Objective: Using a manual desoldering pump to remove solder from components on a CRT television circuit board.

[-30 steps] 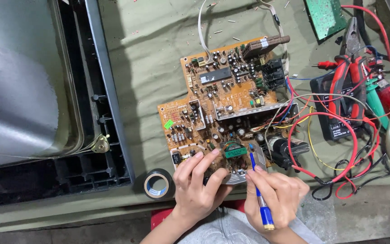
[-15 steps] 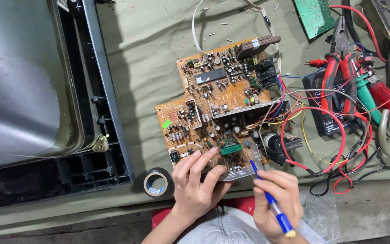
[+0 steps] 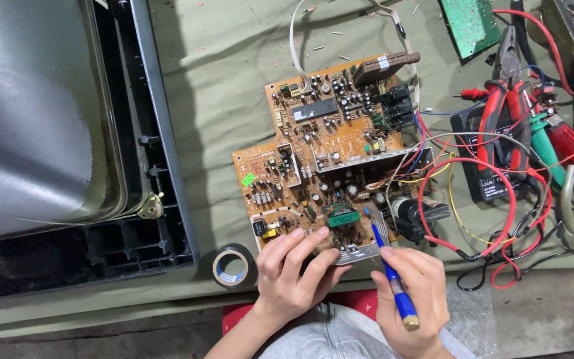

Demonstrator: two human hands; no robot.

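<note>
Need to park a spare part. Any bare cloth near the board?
Free: green cloth between the black frame and the circuit board, down to the tape roll. Crowded: right of the board, with red wires, pliers and meter.

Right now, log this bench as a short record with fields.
surface: green cloth
main item: orange circuit board
left hand: fingers resting on the board's near edge
right hand: holds blue screwdriver, tip at the board
near left hand: roll of black tape
right side: red pliers, black multimeter, red wires
left side: grey television shell
</note>
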